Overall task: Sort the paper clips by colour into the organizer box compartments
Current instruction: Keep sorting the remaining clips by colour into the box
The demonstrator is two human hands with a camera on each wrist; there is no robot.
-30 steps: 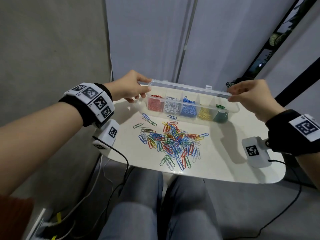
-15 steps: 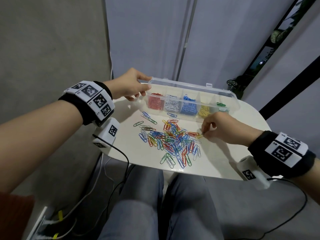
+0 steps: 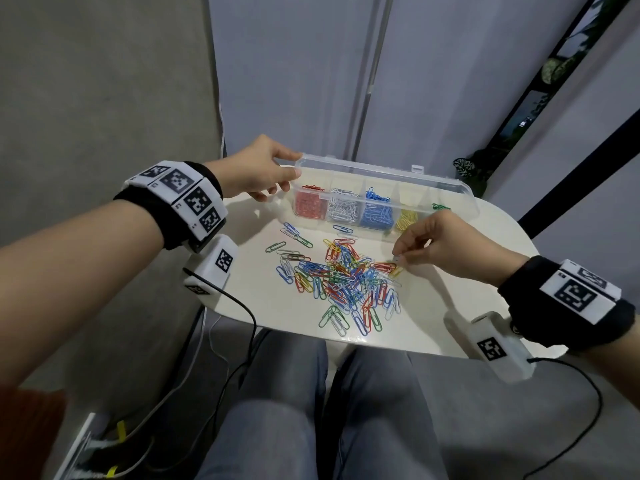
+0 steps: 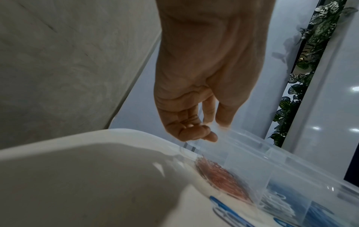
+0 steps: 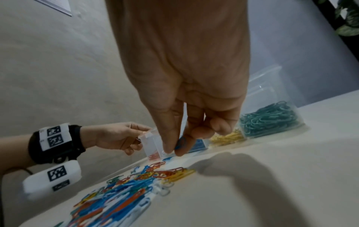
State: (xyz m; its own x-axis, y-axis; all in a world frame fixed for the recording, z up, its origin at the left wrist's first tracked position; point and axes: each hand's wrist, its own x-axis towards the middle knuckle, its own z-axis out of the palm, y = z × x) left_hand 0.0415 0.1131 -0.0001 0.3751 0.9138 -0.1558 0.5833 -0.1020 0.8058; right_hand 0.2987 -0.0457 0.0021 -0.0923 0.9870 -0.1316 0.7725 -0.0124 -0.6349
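- Picking step: right hand (image 3: pixel 446 244) pinches a pale clip (image 3: pixel 398 259), colour unclear, just above the loose pile (image 3: pixel 341 278) on the counter (image 3: pixel 433 306)
- Left hand (image 3: pixel 258 171) grips the organizer box (image 3: pixel 381 199) lid's end
- Next, judged: carry it to the matching compartment

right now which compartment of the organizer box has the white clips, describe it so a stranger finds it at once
Start at the clear organizer box along the far edge of the white table, its left end held by the left hand. Count from that held end: the white clips fill the second compartment. It sits between the red clips and the blue clips, the only colourless heap.
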